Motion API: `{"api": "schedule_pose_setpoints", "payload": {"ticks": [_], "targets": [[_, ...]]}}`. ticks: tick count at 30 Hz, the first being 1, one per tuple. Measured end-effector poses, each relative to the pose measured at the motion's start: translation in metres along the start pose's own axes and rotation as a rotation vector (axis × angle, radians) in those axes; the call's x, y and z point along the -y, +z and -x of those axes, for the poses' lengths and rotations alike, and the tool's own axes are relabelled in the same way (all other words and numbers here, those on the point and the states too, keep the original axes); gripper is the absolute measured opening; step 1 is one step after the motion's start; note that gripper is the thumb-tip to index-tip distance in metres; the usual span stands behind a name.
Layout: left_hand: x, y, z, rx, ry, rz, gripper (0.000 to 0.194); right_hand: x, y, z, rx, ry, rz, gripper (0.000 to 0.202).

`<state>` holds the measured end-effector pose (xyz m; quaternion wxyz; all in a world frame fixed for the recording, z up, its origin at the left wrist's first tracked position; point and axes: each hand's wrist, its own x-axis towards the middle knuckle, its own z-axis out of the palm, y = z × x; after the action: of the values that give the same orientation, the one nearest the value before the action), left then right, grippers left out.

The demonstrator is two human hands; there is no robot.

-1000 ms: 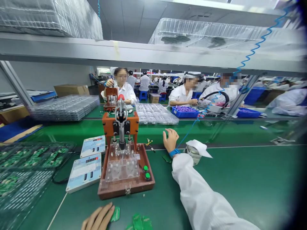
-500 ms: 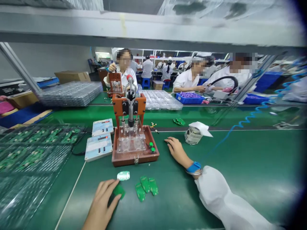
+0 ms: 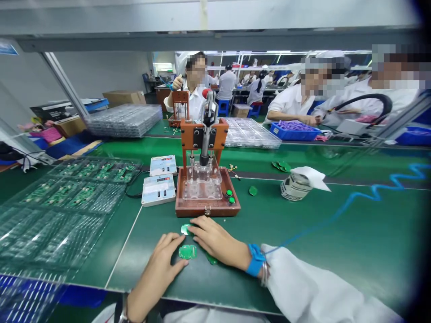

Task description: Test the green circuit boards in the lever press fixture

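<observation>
A green circuit board lies flat on the green table between my hands. My left hand rests beside it, fingers apart, its thumb near the board's lower edge. Over the table, my right hand has its fingers spread and reaches a shiny board with its fingertips. Other green boards are mostly hidden beneath the right palm. Behind the hands stands a brown press fixture with clear plates, an upright lever and two green buttons. A blue strap circles my right wrist.
Left of the fixture are two white counter boxes and clear trays of boards. A single board and a paper-wrapped container sit to the right. Co-workers sit beyond, near a blue bin.
My right hand has moved left and nearer, over the small boards. A single board now lies right of the fixture, where that hand was. The camera view has shifted.
</observation>
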<state>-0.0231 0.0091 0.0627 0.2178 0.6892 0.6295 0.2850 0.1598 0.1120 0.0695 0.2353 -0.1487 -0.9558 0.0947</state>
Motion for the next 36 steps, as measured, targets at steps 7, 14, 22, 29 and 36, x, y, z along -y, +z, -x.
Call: {"api": "schedule_pose_setpoints", "payload": {"ticks": [7, 14, 22, 29, 36], "targets": [[-0.007, 0.011, 0.001, -0.003, 0.004, 0.059, 0.033, 0.003, 0.012, -0.014, -0.043, 0.030, -0.088, 0.033], [-0.017, -0.004, -0.013, -0.132, 0.024, 0.079, 0.022, -0.027, -0.035, -0.013, -0.582, 0.287, -0.358, 0.014], [-0.019, -0.037, -0.112, -0.318, 0.258, 0.216, 0.031, -0.094, -0.053, -0.041, -0.355, 0.318, -0.409, 0.024], [-0.003, -0.026, -0.135, -0.167, 0.344, -0.079, 0.033, -0.090, -0.052, -0.044, -0.262, 0.338, -0.267, 0.025], [-0.004, -0.034, -0.132, -0.038, 0.366, -0.163, 0.037, -0.099, -0.063, -0.028, -0.119, 0.262, -0.244, 0.041]]}}
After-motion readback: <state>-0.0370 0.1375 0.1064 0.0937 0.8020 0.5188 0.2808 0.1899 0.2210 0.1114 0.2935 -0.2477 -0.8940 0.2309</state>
